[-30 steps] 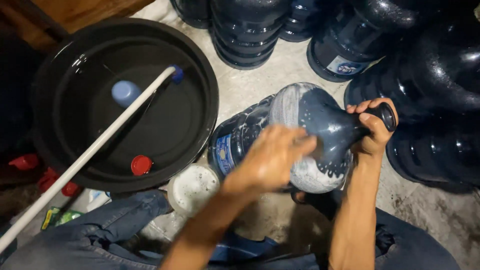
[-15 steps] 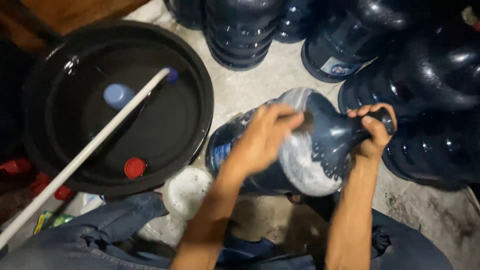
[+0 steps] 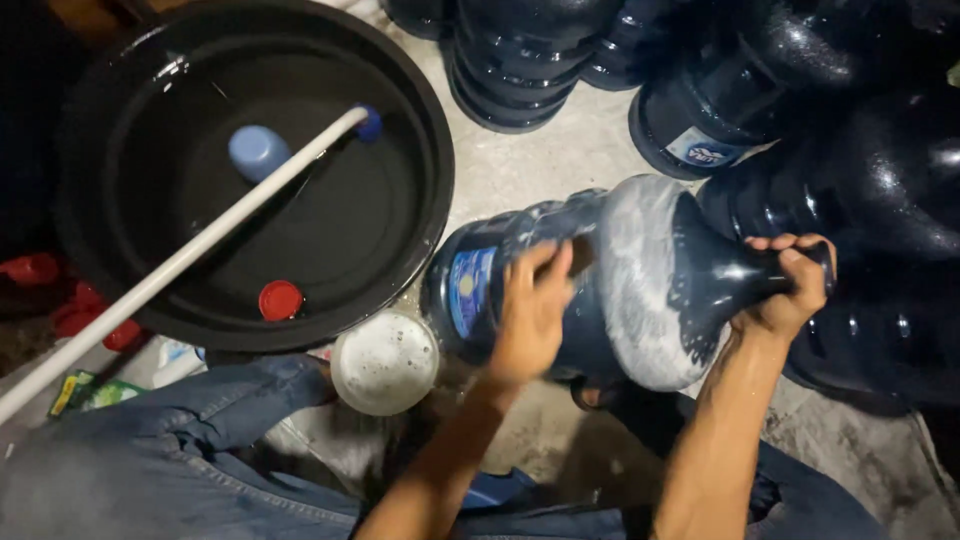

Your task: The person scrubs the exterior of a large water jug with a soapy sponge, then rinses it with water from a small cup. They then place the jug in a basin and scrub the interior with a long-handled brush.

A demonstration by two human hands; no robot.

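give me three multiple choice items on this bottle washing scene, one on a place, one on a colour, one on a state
1. Where does the right hand grip the big blue water bottle?
A. at its neck
B. at its base
C. on its label

2. What colour is the cap lying in the black basin, near its front rim?
A. green
B. red
C. yellow

3. How does the bottle in the hands lie?
A. upright on its base
B. upside down in the basin
C. tipped on its side

Answers:
1. A, the fingers wrap the narrow neck at the right end, while the left hand presses on the body.
2. B, the small round cap is red.
3. C, its base points toward the basin and its neck to the right, with soapy foam on the shoulder.
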